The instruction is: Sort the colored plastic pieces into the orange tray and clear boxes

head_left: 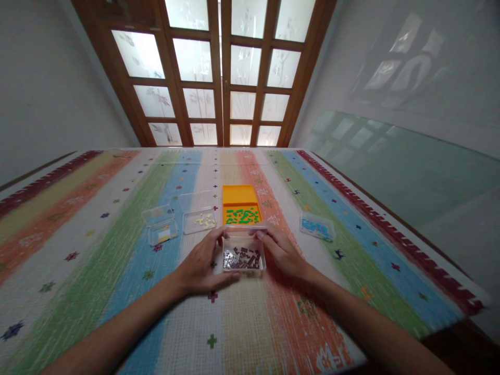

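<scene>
Between my two hands is a clear plastic box (244, 271) with small dark brown building bricks (246, 258) in it. My left hand (201, 263) grips its left side, thumb along the near edge and fingers at the far left corner. My right hand (283, 252) closes on the far right corner, with its thumb on the rim. Just beyond the box, a yellow case (240, 194) stands open with green bricks (242, 216) inside. Part of its near edge is hidden behind the clear box.
Left of the yellow case are a clear box (187, 227) with cream pieces and another open clear box (150, 238) with a few yellow and white pieces. A clear box (331, 233) of blue pieces lies to the right. A striped cloth (187, 333) covers the table.
</scene>
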### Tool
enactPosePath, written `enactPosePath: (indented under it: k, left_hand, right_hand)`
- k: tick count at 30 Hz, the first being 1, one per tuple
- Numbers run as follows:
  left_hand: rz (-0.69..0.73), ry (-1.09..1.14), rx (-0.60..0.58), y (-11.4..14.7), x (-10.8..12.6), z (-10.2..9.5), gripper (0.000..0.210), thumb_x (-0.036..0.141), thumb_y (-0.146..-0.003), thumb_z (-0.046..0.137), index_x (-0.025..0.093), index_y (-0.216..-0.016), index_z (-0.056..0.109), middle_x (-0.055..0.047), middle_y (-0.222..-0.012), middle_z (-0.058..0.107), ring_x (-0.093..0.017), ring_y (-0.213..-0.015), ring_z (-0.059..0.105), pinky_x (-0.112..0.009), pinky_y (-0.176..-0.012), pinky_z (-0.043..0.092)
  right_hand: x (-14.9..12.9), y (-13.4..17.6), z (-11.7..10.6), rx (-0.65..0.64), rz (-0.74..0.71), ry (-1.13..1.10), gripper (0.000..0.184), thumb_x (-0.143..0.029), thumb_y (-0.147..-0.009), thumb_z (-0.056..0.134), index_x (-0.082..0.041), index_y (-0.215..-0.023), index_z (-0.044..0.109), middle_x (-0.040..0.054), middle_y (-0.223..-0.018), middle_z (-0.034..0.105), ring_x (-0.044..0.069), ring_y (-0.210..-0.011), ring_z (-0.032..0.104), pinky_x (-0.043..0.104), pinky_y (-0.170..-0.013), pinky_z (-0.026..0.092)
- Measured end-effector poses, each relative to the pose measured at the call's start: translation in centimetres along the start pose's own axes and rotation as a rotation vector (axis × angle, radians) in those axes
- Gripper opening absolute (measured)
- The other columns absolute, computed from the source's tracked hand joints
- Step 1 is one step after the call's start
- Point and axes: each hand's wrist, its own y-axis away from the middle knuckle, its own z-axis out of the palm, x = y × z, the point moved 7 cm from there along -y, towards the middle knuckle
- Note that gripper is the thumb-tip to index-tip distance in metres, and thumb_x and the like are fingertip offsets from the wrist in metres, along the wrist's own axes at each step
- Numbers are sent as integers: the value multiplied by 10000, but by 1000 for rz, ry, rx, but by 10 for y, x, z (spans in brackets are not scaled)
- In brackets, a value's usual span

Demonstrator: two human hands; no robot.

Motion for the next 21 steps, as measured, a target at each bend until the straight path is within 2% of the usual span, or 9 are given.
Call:
enactPosePath:
  k: [4,9,13,16,18,21]
  left_hand:
    - [-24,54,22,-1,1,-3,784,408,-816,826,234,-1451,399,-137,-1291,629,-300,-1119,661,-486,-985,577]
    - [31,-14,113,-1,6,-12,763,377,-813,841,239,-1436,422,-116,-1276,633,-277,-1104,669,-429,-950,580]
    - [56,-38,163,-1,9,-15,717,386,-829,841,220,-1408,452,-118,-1240,638,-268,-1085,668,-408,-931,579]
    - [94,-45,179,-4,12,-16,670,403,-857,823,208,-1389,466,-119,-1217,640,-257,-1068,666,-394,-923,580]
    - [123,-57,191,-5,14,-17,635,408,-875,809,200,-1377,481,-123,-1207,641,-258,-1082,662,-398,-934,580]
    - [155,-73,225,-5,17,-20,598,414,-880,811,196,-1346,505,-130,-1203,640,-276,-1141,651,-423,-965,576]
  right_hand:
    - [-4,5,3,-25,31,-73,349,-402,-1058,475,-256,-1249,728,90,-1250,703,264,-1202,616,486,-1093,452]
    - [-7,11,10,-90,31,-277,461,-558,-1012,534,-360,-1408,662,67,-1391,647,300,-1330,554,546,-1165,390]
    - [-6,15,15,-91,50,-440,483,-661,-1014,471,-430,-1382,683,27,-1519,570,310,-1466,437,589,-1228,306]
    - [1,15,19,-66,130,-526,484,-682,-1018,450,-425,-1322,725,12,-1588,505,305,-1494,413,599,-1225,317]
    - [6,15,21,-41,184,-547,423,-654,-975,572,-401,-1253,766,20,-1588,509,311,-1491,417,603,-1223,320]
    - [8,14,23,1,247,-573,378,-505,-835,807,-367,-1186,796,40,-1539,568,319,-1494,409,607,-1235,299]
